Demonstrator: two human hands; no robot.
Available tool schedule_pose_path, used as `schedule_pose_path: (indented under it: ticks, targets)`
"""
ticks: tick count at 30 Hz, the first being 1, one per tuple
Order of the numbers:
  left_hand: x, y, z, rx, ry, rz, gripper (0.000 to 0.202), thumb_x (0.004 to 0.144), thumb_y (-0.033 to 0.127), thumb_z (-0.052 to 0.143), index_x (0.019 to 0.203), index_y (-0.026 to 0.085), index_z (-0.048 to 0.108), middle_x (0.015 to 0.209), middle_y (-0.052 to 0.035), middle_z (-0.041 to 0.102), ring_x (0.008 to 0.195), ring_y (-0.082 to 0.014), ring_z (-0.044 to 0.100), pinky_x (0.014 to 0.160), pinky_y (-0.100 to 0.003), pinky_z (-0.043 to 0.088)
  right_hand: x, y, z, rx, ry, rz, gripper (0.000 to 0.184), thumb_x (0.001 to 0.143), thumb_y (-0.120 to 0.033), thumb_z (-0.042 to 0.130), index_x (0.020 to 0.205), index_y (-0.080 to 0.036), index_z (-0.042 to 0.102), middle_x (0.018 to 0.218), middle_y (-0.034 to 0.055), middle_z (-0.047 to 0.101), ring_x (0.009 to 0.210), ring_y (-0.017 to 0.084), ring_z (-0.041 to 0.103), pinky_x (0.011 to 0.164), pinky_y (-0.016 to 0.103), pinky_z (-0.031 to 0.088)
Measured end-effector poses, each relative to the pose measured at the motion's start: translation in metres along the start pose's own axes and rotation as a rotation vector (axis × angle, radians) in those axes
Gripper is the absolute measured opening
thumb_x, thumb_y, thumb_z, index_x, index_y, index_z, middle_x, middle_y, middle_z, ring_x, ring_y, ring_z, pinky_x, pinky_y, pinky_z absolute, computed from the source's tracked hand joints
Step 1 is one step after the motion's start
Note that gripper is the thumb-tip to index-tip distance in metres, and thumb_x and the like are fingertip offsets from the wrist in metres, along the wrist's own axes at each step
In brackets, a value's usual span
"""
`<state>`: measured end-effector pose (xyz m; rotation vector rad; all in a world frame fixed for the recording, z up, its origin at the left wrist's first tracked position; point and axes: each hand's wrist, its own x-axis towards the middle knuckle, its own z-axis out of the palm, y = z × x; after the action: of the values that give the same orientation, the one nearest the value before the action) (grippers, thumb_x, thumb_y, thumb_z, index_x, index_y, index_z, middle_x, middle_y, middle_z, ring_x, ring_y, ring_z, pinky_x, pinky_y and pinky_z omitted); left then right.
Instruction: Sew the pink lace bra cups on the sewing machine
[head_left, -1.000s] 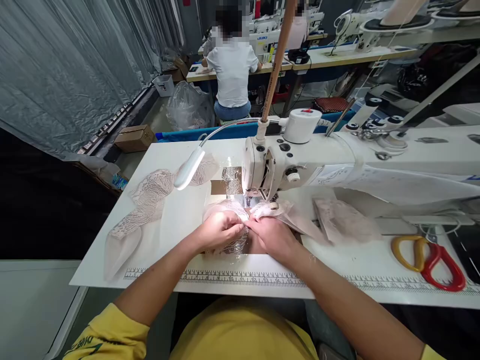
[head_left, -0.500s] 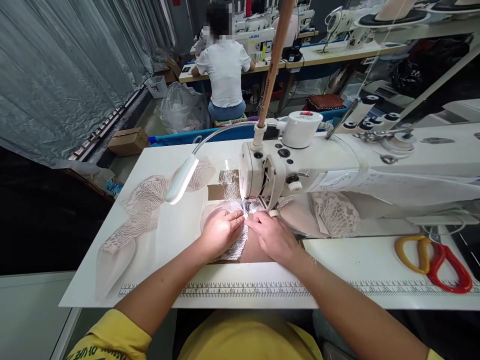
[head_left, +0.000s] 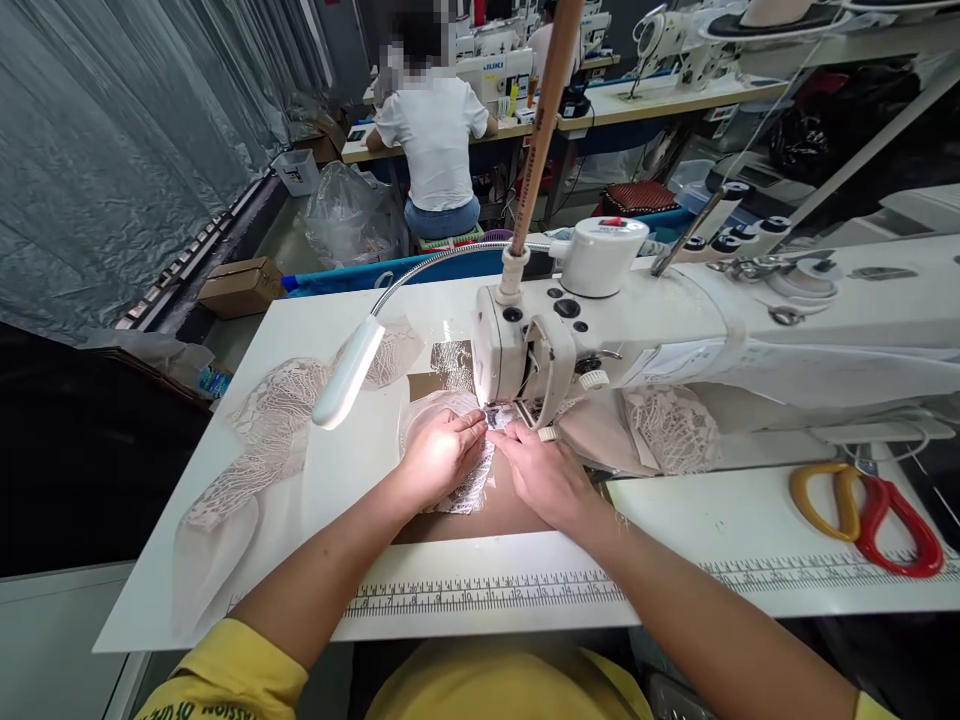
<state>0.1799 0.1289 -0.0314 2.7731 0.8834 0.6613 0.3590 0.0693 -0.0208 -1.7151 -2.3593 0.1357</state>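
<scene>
A piece of pale lace fabric [head_left: 472, 492] lies under the needle end of the white sewing machine [head_left: 501, 350], in a bright spot of light. My left hand [head_left: 442, 458] grips it on the left, fingers together and fingertips close to the presser foot. On the other side, my right hand [head_left: 549, 478] holds the work with thumb and forefinger tips near the same spot, its other fingers partly hidden beside the machine. The fingertips of both hands nearly meet. What lies directly beneath them is hidden.
More lace pieces [head_left: 281, 400] spread over the left of the white table [head_left: 352, 440]. A lamp [head_left: 349, 372] on a bent neck hangs above. Folded lace cups [head_left: 667, 430] lie beneath the machine arm. Scissors [head_left: 896, 525] rest at right. A co-worker [head_left: 437, 140] sits ahead.
The view has shifted slightly. Both hands and the lace have moved a little away from me, towards the needle. My grip looks the same.
</scene>
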Motion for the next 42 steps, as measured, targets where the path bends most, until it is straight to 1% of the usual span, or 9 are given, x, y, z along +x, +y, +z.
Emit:
schedule_pose_path:
  ticks: [7,13,17,22,25,28,37,39,42]
  targets:
    - [0.002,-0.003,0.003,-0.021,-0.008,0.001,0.030,0.094,0.022,0.045,0.112,0.010,0.066,0.116,-0.0155,0.067,0.094,-0.0248,0.067,0.079,-0.039,0.058,0.001,0.002,0.002,-0.007,0.058,-0.008,0.042,0.084,-0.007,0.043,0.115,-0.024,0.066,0.106,0.0064,0.065,0.093,0.021,0.057,0.077,0.029,0.042]
    - [-0.001,-0.004,0.005,-0.021,-0.004,0.002,0.031,0.094,0.022,0.045,0.116,0.010,0.065,0.119,-0.0157,0.066,0.101,-0.0261,0.066,0.081,-0.040,0.058,0.001,0.033,-0.004,-0.149,0.233,0.200,0.033,0.080,-0.003,0.043,0.101,-0.007,0.069,0.094,0.0162,0.067,0.094,0.027,0.057,0.081,0.037,0.043]
    - [-0.001,-0.004,0.006,-0.024,0.004,0.003,0.032,0.093,0.021,0.046,0.116,0.009,0.065,0.120,-0.0162,0.065,0.102,-0.0265,0.065,0.082,-0.040,0.058,-0.004,0.026,-0.009,-0.072,0.321,0.051,0.027,0.084,-0.007,0.046,0.088,-0.014,0.072,0.083,0.0106,0.068,0.083,0.024,0.057,0.074,0.033,0.042]
    - [-0.002,-0.006,0.006,-0.026,0.005,-0.008,0.032,0.093,0.022,0.047,0.117,0.012,0.066,0.123,-0.0122,0.064,0.100,-0.0243,0.064,0.082,-0.038,0.058,-0.006,0.003,-0.003,0.061,0.197,-0.112,0.031,0.088,-0.010,0.044,0.106,-0.019,0.068,0.085,0.0042,0.067,0.074,0.017,0.053,0.066,0.027,0.036]
    - [-0.002,-0.008,0.006,-0.030,-0.007,-0.019,0.032,0.093,0.024,0.047,0.117,0.014,0.066,0.122,-0.0109,0.065,0.098,-0.0237,0.063,0.082,-0.038,0.057,-0.004,0.001,0.001,0.023,0.106,-0.100,0.033,0.085,-0.007,0.046,0.106,-0.020,0.068,0.085,0.0033,0.063,0.068,0.015,0.048,0.059,0.028,0.029]
    - [0.000,-0.010,0.006,-0.030,-0.020,-0.031,0.033,0.094,0.025,0.045,0.117,0.013,0.066,0.123,-0.0107,0.065,0.096,-0.0234,0.062,0.081,-0.038,0.056,-0.003,0.003,0.003,-0.002,0.087,-0.092,0.035,0.084,-0.005,0.045,0.106,-0.020,0.068,0.084,0.0038,0.061,0.064,0.015,0.043,0.057,0.029,0.026]
    - [0.005,-0.009,0.002,0.004,-0.043,-0.090,0.035,0.095,0.026,0.042,0.117,0.012,0.065,0.114,-0.0150,0.067,0.087,-0.0236,0.058,0.077,-0.039,0.051,-0.005,0.002,0.002,-0.015,0.062,-0.060,0.039,0.083,-0.004,0.043,0.110,-0.021,0.067,0.086,0.0046,0.061,0.067,0.015,0.047,0.059,0.028,0.030]
    - [0.004,-0.008,0.001,0.025,-0.043,-0.119,0.035,0.094,0.027,0.043,0.118,0.014,0.064,0.114,-0.0150,0.066,0.095,-0.0260,0.057,0.081,-0.042,0.049,-0.005,0.002,0.003,-0.004,0.069,-0.057,0.040,0.084,-0.005,0.043,0.113,-0.021,0.066,0.090,0.0052,0.063,0.071,0.016,0.051,0.062,0.028,0.034]
    - [0.001,-0.005,-0.001,0.066,-0.048,-0.135,0.037,0.092,0.027,0.044,0.125,0.017,0.059,0.124,-0.0134,0.061,0.119,-0.0333,0.047,0.094,-0.052,0.042,-0.004,0.004,0.006,0.016,0.088,-0.069,0.039,0.086,-0.008,0.042,0.116,-0.019,0.065,0.097,0.0062,0.066,0.081,0.018,0.056,0.068,0.029,0.040]
